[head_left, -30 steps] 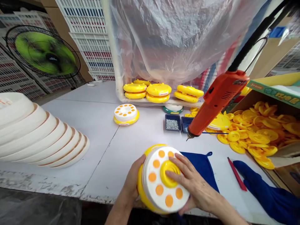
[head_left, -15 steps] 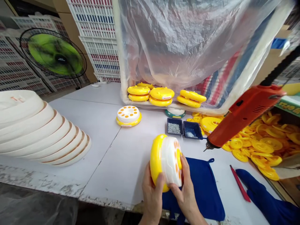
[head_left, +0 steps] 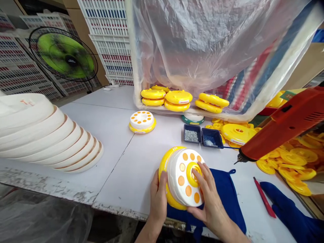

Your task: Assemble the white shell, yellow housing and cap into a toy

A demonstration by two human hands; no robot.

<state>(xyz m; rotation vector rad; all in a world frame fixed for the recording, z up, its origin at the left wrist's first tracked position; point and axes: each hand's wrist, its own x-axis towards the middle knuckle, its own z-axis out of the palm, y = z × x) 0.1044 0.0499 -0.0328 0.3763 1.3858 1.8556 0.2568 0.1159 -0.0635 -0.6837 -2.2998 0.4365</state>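
A round yellow and white plastic piece with orange dots is tilted above the table's front edge, its dotted face toward me. My left hand grips its yellow rim from the left. On the right, my right hand holds the white part, with fingers on the yellow ring at its centre. Beneath lies a blue cloth. A similar dotted piece rests farther back on the table. An orange electric screwdriver hangs at the right, its tip near two dark trays, one holding small screws.
Stacked white rings stand at the left. Yellow discs sit by the plastic-covered frame behind. Many yellow parts are piled at right, near a red tool and dark blue fabric. A green fan stands behind.
The held piece has turned so its dotted face shows more. My right fingers have moved onto the central ring. The camera view has shifted slightly, and the screwdriver appears farther right.
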